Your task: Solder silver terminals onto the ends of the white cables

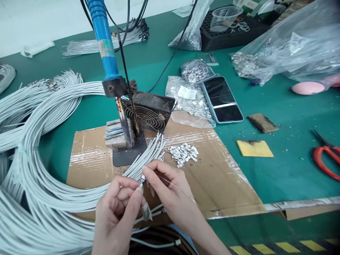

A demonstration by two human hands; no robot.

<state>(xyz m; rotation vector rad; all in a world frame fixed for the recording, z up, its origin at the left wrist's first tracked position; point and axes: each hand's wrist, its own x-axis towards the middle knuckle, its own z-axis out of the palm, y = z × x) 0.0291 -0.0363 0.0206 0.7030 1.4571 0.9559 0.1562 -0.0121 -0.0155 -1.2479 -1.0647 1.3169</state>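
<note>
Workshop, wire-soldering bench by the look of it. Green worktop (287, 170), blue-handled soldering iron (102, 39) clamped upright, grimy fan (148, 111) beside it. Bulk grey cable coils (29, 141) left, loose white connectors (183, 154) mid-bench, bagged parts (198, 71) far side, hazard stripes (288, 247) near right.

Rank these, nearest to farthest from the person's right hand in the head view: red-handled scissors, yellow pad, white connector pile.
1. White connector pile: just beyond the right hand, on the cardboard.
2. Yellow pad: farther off, to the right.
3. Red-handled scissors: farthest, at the right edge.
</note>
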